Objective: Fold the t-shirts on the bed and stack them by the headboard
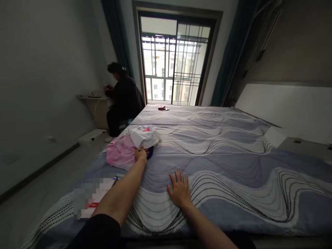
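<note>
My left hand [141, 154] reaches far out over the bed and closes its fingers on a dark blue piece of cloth [150, 152] at the edge of a small pile of clothes. A white garment [144, 136] with a coloured print lies on top of the pile, and a pink garment [120, 151] lies beside it to the left. My right hand [178, 189] rests flat on the grey-blue wave-patterned bedspread [223, 155], fingers spread, holding nothing.
A paper or booklet [94, 199] lies at the bed's near left corner. Small red and dark items [163, 108] sit at the far end of the bed. A person in dark clothes [123, 98] sits at a shelf by the window. Bare floor runs along the left.
</note>
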The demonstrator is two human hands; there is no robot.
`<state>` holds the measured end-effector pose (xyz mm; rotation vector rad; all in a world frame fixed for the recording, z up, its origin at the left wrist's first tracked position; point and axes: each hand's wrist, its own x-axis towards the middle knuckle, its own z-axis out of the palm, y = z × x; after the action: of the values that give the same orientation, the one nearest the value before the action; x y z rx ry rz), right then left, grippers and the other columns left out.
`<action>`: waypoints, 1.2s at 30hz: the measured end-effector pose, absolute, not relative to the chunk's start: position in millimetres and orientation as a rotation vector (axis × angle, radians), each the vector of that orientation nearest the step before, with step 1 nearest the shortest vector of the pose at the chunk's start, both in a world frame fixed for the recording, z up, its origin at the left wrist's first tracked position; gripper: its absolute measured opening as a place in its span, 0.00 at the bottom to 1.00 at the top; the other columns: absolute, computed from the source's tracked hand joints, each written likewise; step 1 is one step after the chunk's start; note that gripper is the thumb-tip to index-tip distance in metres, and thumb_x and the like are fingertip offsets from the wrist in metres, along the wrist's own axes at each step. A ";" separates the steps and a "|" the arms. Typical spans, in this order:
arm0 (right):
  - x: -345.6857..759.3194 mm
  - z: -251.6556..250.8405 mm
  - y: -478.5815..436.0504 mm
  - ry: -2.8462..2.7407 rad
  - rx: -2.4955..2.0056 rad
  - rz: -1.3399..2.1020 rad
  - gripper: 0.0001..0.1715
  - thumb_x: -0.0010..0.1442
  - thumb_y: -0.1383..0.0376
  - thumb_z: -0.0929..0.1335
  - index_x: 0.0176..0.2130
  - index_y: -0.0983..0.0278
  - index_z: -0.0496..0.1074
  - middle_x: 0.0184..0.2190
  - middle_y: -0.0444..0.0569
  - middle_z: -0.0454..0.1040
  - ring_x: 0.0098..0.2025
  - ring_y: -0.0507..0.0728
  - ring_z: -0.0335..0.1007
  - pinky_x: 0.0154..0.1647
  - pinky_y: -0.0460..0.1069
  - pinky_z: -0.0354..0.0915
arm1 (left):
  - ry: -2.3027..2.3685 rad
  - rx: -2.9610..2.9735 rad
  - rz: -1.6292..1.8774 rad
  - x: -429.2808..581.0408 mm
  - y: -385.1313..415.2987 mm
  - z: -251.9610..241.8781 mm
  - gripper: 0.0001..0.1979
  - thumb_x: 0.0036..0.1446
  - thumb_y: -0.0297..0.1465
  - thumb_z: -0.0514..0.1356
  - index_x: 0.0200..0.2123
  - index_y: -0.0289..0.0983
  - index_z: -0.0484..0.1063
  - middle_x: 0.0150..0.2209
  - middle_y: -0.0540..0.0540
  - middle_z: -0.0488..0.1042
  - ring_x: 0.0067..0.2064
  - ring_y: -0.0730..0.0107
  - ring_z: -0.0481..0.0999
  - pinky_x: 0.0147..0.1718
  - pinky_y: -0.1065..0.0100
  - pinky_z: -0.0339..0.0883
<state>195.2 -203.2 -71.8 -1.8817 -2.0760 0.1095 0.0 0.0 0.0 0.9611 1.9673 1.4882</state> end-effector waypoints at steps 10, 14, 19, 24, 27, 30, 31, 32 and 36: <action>196.7 -79.7 -198.7 -1.912 -1.807 0.141 0.37 0.64 0.58 0.63 0.68 0.65 0.54 0.67 0.55 0.59 0.70 0.64 0.45 0.71 0.63 0.37 | 1.590 1.809 1.302 77.1 -117.3 -27.9 0.13 0.63 0.36 0.53 0.30 0.37 0.73 0.36 0.44 0.74 0.42 0.63 0.74 0.46 0.59 0.67; 207.7 -84.5 -199.6 -1.773 -1.696 0.210 0.38 0.64 0.68 0.59 0.70 0.62 0.47 0.66 0.54 0.61 0.65 0.60 0.56 0.69 0.60 0.44 | 1.317 2.197 1.106 96.6 -186.9 -47.7 0.08 0.57 0.34 0.59 0.29 0.39 0.75 0.48 0.40 0.73 0.53 0.55 0.69 0.54 0.53 0.62; 220.0 -84.5 -197.2 -1.753 -1.552 0.265 0.24 0.63 0.66 0.61 0.57 0.56 0.69 0.56 0.50 0.71 0.57 0.61 0.64 0.64 0.59 0.54 | 1.083 2.444 0.847 73.8 -217.7 -54.1 0.11 0.61 0.36 0.56 0.40 0.40 0.77 0.48 0.41 0.75 0.54 0.55 0.69 0.56 0.53 0.62; 224.3 -86.2 -197.4 -1.717 -1.418 0.311 0.19 0.58 0.69 0.64 0.49 0.62 0.73 0.48 0.54 0.75 0.52 0.62 0.68 0.59 0.58 0.60 | 1.256 2.504 0.664 33.9 -206.6 -52.7 0.19 0.61 0.37 0.55 0.54 0.42 0.71 0.58 0.43 0.72 0.61 0.57 0.64 0.64 0.53 0.52; 234.2 -85.6 -213.0 -1.784 -1.322 0.338 0.19 0.57 0.71 0.62 0.47 0.63 0.73 0.47 0.55 0.75 0.51 0.61 0.68 0.56 0.57 0.63 | 1.520 2.422 0.626 5.6 -193.7 -54.9 0.24 0.63 0.39 0.52 0.59 0.38 0.68 0.60 0.38 0.70 0.64 0.50 0.62 0.66 0.44 0.44; 266.9 -85.4 -238.6 -1.949 -1.283 0.370 0.15 0.59 0.70 0.62 0.42 0.63 0.75 0.50 0.55 0.74 0.54 0.61 0.66 0.58 0.56 0.63 | 1.686 2.324 0.582 -27.1 -177.2 -56.7 0.26 0.60 0.43 0.54 0.57 0.35 0.71 0.60 0.34 0.70 0.66 0.43 0.59 0.66 0.39 0.39; 284.8 -86.8 -247.2 -1.961 -1.309 0.367 0.15 0.59 0.70 0.62 0.42 0.62 0.74 0.50 0.54 0.74 0.55 0.61 0.66 0.59 0.56 0.62 | 1.714 2.291 0.575 -37.4 -171.3 -57.0 0.26 0.59 0.44 0.55 0.55 0.35 0.73 0.60 0.34 0.70 0.66 0.42 0.58 0.66 0.39 0.37; 305.9 -89.3 -255.1 -1.934 -1.362 0.347 0.15 0.58 0.69 0.62 0.42 0.62 0.74 0.51 0.54 0.73 0.55 0.61 0.65 0.59 0.57 0.62 | 1.733 2.256 0.577 -46.6 -165.4 -56.9 0.26 0.58 0.44 0.57 0.53 0.35 0.75 0.59 0.33 0.71 0.67 0.41 0.58 0.66 0.40 0.36; 402.0 -108.2 -273.6 -1.525 -1.727 0.129 0.22 0.54 0.68 0.60 0.47 0.64 0.72 0.47 0.56 0.75 0.51 0.62 0.69 0.57 0.58 0.63 | 1.716 2.098 0.708 -66.7 -145.1 -55.4 0.24 0.54 0.44 0.62 0.48 0.34 0.78 0.56 0.32 0.74 0.66 0.41 0.60 0.66 0.40 0.39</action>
<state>402.0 -273.6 -108.2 -1.7273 -1.5251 0.1291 -66.7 -145.1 -55.4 2.0975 1.7159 0.7076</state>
